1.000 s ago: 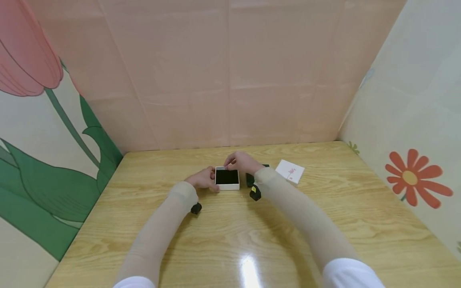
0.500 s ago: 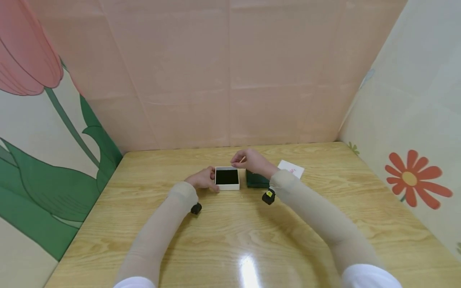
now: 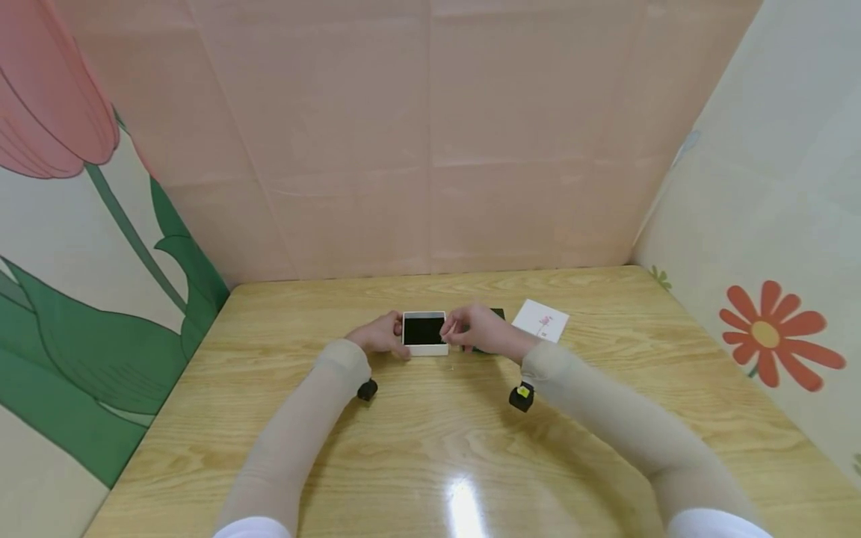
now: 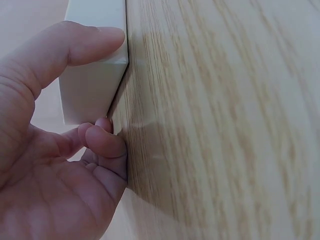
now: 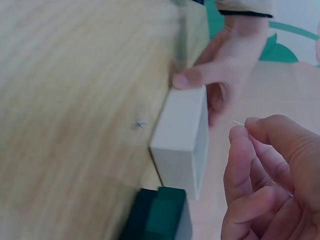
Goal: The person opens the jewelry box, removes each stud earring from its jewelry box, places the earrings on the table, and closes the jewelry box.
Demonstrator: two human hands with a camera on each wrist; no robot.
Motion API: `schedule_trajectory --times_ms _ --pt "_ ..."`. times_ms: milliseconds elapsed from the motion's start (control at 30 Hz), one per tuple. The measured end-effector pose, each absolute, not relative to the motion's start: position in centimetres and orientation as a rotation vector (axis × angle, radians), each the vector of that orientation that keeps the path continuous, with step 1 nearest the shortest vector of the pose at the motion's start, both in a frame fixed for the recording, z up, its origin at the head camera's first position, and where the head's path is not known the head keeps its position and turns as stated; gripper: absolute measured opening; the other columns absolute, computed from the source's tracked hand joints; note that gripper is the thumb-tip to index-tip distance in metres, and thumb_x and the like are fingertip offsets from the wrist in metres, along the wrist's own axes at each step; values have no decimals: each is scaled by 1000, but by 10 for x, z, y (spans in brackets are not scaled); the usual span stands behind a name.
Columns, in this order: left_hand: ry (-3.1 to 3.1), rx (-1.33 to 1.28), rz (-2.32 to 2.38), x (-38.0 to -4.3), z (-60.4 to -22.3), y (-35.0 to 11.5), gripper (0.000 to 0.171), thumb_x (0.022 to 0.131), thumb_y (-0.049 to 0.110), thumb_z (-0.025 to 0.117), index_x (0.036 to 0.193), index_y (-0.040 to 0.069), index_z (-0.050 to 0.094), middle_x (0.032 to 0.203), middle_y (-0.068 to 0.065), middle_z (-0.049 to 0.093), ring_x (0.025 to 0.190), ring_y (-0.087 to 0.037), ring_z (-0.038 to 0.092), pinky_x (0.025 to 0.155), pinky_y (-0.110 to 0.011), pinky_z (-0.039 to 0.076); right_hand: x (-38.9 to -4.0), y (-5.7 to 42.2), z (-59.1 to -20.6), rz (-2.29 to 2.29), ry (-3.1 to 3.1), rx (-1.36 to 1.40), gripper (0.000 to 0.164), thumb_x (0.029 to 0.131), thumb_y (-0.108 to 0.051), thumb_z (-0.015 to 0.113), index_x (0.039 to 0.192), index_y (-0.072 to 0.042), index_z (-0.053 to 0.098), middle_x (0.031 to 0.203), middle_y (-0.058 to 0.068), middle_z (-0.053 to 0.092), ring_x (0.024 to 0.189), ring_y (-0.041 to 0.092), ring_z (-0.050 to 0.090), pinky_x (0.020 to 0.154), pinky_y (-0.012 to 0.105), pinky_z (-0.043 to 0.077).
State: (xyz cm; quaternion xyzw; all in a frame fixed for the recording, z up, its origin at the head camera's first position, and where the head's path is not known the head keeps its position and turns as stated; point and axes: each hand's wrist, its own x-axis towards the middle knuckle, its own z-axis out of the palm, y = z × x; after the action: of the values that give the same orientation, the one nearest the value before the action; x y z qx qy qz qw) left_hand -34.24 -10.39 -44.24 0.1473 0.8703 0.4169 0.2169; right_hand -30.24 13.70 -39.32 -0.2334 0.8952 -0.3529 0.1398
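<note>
A small white open box [image 3: 427,350] with a black inside lies on the wooden table. My left hand [image 3: 380,334] grips its left end, the thumb [image 4: 95,42] on the near wall and the fingers curled by the corner. Right of the box, my right hand [image 3: 479,329] is raised, pinching a thin, short metallic pin [image 5: 238,123] between thumb and index finger. Only the pin's tip shows in the right wrist view; the rest is hidden by the fingertips. On the table in front of the box sits a tiny shiny star-shaped piece [image 5: 139,124].
A dark green box [image 5: 165,212] stands just right of the white box, partly behind my right hand in the head view. Farther right lies a white square lid or card [image 3: 540,320] with a pink flower print. A pink-covered wall [image 3: 430,187] rises behind the table.
My right hand has moved from above the white box's far edge to the right, then down toward its right end. The left hand and the box have stayed in place.
</note>
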Motion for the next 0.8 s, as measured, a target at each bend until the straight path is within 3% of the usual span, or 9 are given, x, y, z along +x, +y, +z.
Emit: schedule_trajectory --times_ms 133,400,800 --pt "2400 402 1165 -343 -443 -104 77 70 1 79 134 -5 36 110 -12 50 96 -20 46 85 -27 39 -297 135 -402 -934 2605 -654 6 91 -18 68 95 -13 69 82 14 71 63 31 63 57 31 51" --pt "2393 407 1194 -343 -444 -103 75 69 -1 77 132 -5 38 106 -11 53 93 -17 48 81 -23 39 -291 131 -421 -872 2569 -656 4 89 -12 69 92 -10 69 68 1 66 50 13 54 51 26 48" --pt "2384 409 1212 -344 -444 -104 75 66 -2 78 130 -6 39 106 -11 55 92 -17 50 82 -23 40 -289 128 -435 -830 2584 -702 3 89 -13 70 88 -10 68 62 -2 65 43 9 48 46 21 41"
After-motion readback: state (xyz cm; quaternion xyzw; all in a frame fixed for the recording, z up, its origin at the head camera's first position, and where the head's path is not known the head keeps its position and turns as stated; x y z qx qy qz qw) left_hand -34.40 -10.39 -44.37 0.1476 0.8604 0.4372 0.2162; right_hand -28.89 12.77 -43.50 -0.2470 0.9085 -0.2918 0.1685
